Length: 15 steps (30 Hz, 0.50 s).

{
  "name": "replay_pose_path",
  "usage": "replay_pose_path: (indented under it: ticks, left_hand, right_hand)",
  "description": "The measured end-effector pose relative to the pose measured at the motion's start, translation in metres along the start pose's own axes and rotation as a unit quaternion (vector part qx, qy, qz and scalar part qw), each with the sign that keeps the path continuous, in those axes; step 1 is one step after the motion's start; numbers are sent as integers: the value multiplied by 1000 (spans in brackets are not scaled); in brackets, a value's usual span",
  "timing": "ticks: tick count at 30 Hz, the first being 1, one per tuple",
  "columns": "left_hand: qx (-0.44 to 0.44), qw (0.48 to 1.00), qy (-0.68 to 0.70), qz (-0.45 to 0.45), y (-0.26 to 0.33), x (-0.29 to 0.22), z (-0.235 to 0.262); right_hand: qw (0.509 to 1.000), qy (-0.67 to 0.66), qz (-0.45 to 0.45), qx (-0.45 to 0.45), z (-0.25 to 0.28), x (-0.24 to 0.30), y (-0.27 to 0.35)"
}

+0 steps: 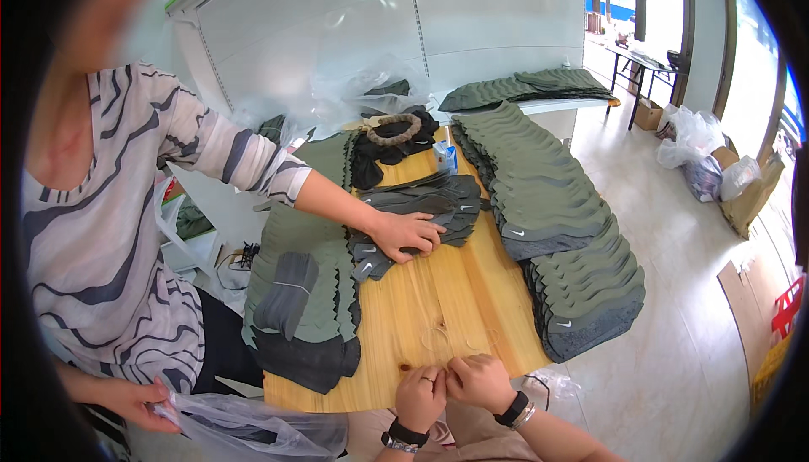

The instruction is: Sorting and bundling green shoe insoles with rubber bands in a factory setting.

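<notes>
The surface (447, 293) is a light wooden top, bare along its middle strip. Taking that bare strip as the landmark: to its right lies a long overlapping row of green-grey socks (556, 217), running from the near edge to the far end. To its left lies a second overlapped row of green socks (308, 243), ending in black ones (308, 361) at the near corner, with a bundle of dark grey socks (286, 293) on top. Beyond the strip sits a fanned pile of dark grey socks (430, 205). Farther back lie black socks (379, 154), a braided ring (394, 129) and a small blue-white box (447, 157).
</notes>
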<state>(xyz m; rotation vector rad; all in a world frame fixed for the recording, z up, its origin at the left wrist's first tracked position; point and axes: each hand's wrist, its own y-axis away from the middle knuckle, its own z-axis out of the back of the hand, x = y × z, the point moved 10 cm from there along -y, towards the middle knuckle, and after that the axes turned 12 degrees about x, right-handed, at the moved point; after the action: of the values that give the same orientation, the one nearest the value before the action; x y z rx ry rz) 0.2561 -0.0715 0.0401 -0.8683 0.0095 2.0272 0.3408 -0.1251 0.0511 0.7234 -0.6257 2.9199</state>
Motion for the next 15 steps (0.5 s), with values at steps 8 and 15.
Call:
replay_pose_path:
  ticks: [8,15]
  left_hand:
    - [16,1000,-2,2,-1,2,-3]
    - [22,1000,2,9,0,4,-5]
  right_hand:
    - [1000,-17,6,-10,0,-2,-1]
    - [1000,-17,-3,-9,1,-2,-1]
